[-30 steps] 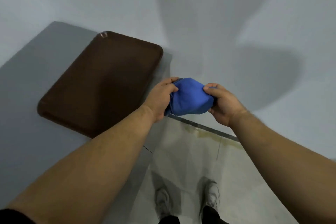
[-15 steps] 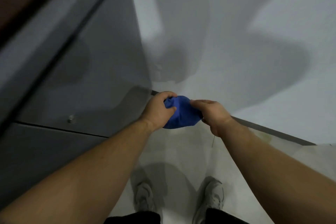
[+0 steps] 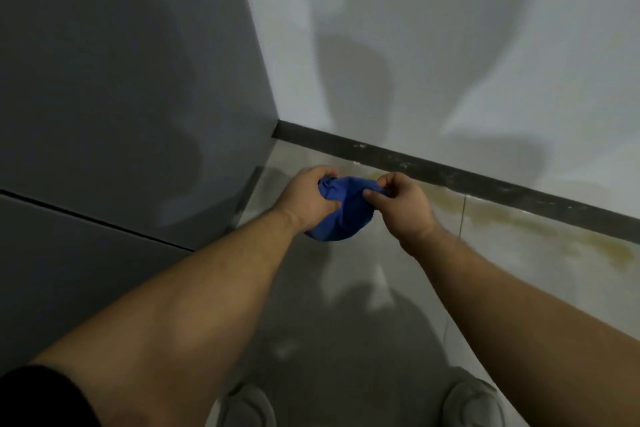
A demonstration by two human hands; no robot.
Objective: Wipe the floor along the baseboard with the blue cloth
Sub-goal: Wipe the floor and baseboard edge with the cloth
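Note:
A bunched blue cloth (image 3: 341, 211) hangs between my two hands, above the floor near the corner. My left hand (image 3: 308, 196) grips its left side with closed fingers. My right hand (image 3: 401, 199) pinches its upper right edge. A dark baseboard (image 3: 450, 177) runs from the corner down to the right along the white wall. The pale tiled floor (image 3: 502, 246) beside it carries a yellowish stain (image 3: 540, 229) along the baseboard.
A grey cabinet side (image 3: 138, 97) fills the left and meets the white wall (image 3: 450, 28) at the corner. My two grey shoes (image 3: 247, 406) stand at the bottom, close to the cabinet.
The view has dropped towards the floor; the brown tray and cabinet top are gone from sight. Both hands have lowered with the cloth, and the baseboard and stained floor now show.

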